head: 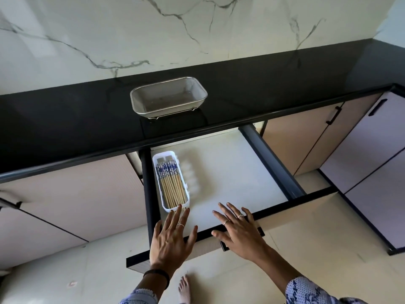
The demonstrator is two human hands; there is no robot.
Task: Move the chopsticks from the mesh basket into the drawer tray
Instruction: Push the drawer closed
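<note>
- Your left hand (173, 235) is spread flat with its fingers wide apart, holding nothing; its fingertips reach over the front edge of the open drawer (230, 172) and end right at the near end of the white plastic tray.
- Your right hand (238, 231) is likewise splayed open and holds nothing; it lies over the drawer's black front rail, fingers pointing into the drawer.
- The bamboo chopsticks with blue-and-white patterned tops (172, 183) lie bundled side by side in the long white plastic tray (157, 160), patterned ends towards the back of the drawer.
- A few chopstick tips stick out past the tray's near end, just beside your left fingertips; you cannot tell from this view whether finger and wood touch.
- The tray sits against the drawer's left wall, on the pale drawer floor.
- The rectangular silver mesh basket (168, 97) stands on small wire feet on the glossy black worktop (65, 119), behind the drawer and well apart from your hands. No chopsticks show in it.
- Beyond the worktop rises a white marble-veined wall (197, 29).
- A bare foot (184, 288) shows on the cream floor below, between your patterned sleeves.
</note>
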